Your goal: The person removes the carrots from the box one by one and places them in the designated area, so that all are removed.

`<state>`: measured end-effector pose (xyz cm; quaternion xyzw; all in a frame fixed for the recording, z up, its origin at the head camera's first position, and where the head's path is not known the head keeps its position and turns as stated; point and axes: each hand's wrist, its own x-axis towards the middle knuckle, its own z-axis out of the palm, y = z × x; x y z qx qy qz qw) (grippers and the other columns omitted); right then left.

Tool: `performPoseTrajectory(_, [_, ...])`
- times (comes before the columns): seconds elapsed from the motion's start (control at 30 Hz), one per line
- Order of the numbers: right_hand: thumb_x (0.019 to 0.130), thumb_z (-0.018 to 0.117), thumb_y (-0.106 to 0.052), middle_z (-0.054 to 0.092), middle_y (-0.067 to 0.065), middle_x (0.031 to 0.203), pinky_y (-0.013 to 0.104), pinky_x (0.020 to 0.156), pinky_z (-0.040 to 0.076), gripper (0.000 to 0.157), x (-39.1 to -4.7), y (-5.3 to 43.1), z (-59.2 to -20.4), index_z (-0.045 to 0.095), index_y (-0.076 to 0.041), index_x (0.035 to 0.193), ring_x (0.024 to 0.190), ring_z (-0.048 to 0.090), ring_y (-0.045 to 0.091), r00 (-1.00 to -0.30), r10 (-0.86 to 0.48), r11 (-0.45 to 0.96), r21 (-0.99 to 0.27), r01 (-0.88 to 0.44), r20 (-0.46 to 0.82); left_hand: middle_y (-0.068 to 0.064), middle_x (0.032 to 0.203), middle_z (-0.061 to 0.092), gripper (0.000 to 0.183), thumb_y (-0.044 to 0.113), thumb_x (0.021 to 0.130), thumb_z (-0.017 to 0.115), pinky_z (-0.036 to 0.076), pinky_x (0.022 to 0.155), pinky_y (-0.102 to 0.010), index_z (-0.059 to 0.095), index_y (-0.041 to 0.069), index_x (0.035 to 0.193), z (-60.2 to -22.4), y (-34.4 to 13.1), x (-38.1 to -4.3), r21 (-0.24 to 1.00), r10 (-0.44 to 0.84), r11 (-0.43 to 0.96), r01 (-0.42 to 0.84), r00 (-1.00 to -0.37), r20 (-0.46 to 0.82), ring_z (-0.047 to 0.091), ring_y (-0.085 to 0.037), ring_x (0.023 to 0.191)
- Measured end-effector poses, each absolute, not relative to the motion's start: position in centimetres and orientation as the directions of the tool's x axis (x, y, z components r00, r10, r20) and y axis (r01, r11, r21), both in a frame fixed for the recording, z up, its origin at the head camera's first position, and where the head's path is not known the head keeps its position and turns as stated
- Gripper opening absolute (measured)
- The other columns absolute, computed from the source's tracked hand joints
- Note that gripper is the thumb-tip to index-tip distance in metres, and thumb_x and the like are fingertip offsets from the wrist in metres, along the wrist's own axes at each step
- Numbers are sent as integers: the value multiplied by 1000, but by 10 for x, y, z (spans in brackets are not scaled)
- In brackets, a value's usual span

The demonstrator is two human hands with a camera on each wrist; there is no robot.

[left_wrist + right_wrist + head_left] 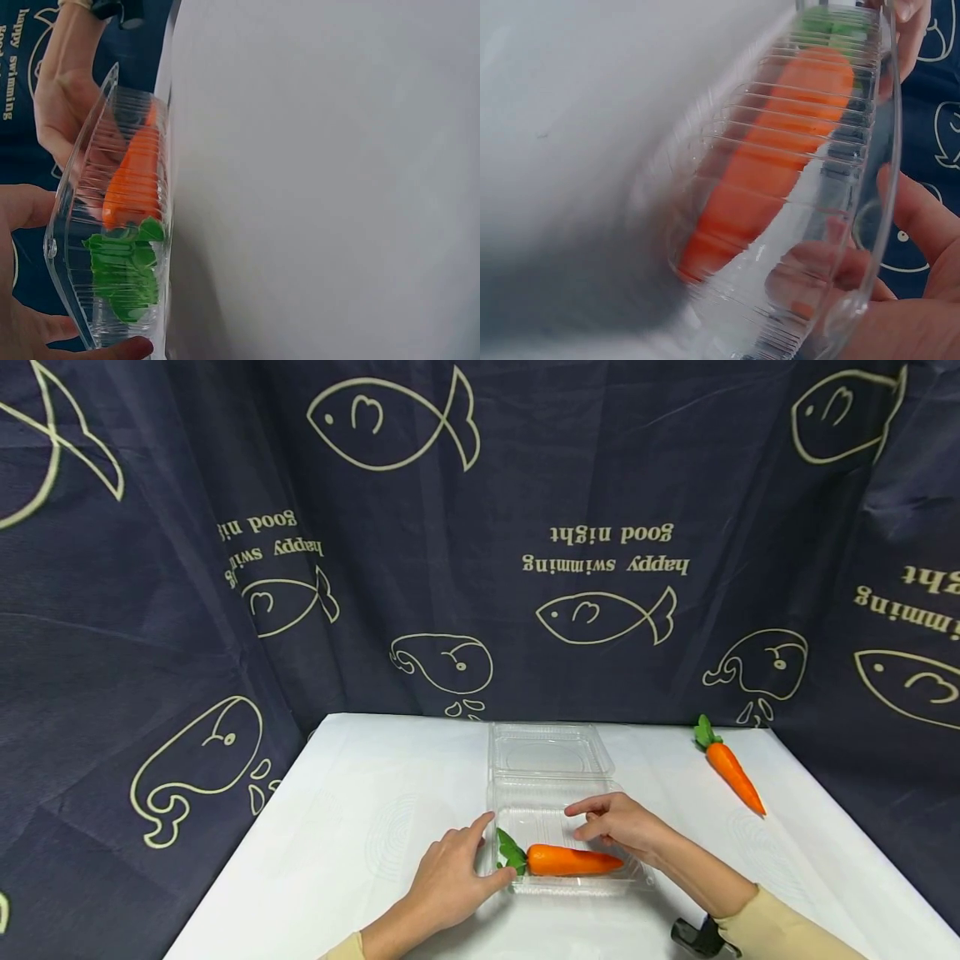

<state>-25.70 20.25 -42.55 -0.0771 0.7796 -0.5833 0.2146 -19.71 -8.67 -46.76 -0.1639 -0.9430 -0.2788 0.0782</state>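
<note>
A clear plastic clamshell box (pixel 566 882) stands on the white table with its lid (pixel 551 752) folded back behind it. Inside the base lies an orange carrot (pixel 570 860) with green leaves (pixel 511 850) at its left end. My left hand (pixel 450 875) is at the box's left end, thumb by the front corner and fingers spread along the side wall. Over the right part of the base hovers my right hand (pixel 628 828), index finger extended and nothing held. Its fingers (pixel 802 281) show through the ribbed wall in the right wrist view.
A second carrot (pixel 735 777) with green leaves lies at the back right of the white table (pixel 360 827). Dark blue cloth (pixel 420 568) with fish drawings hangs behind and at both sides. A black device (pixel 703 937) sits at my right wrist.
</note>
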Motion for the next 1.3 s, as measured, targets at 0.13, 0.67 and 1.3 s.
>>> performPoseTrajectory(0.13, [81,75,-3,41,-5,64,25,57,32,52,-257,202,-427,60,12,128,57,33,11,-881,-402,321,-939,122,-251,3,104,70,82,63,81,71,47,80,-42,51,18,147,-468,-86,-197,501,264,792,349,-936,234,62,-17,96])
performPoseTrajectory(0.67, [75,77,2,44,-5,62,20,55,32,47,-260,199,-439,64,18,117,55,36,8,-822,-517,338,-939,61,-239,2,104,70,82,63,82,70,47,80,-42,50,18,148,-467,-87,-197,509,265,789,344,-938,223,61,-17,96])
performPoseTrajectory(1.3, [70,76,7,44,-3,62,21,59,36,25,-258,192,-438,77,2,95,62,40,11,-828,-517,504,-859,-88,-218,1,105,70,82,62,82,70,47,79,-42,50,16,148,-466,-86,-197,512,269,785,350,-936,227,62,-17,95])
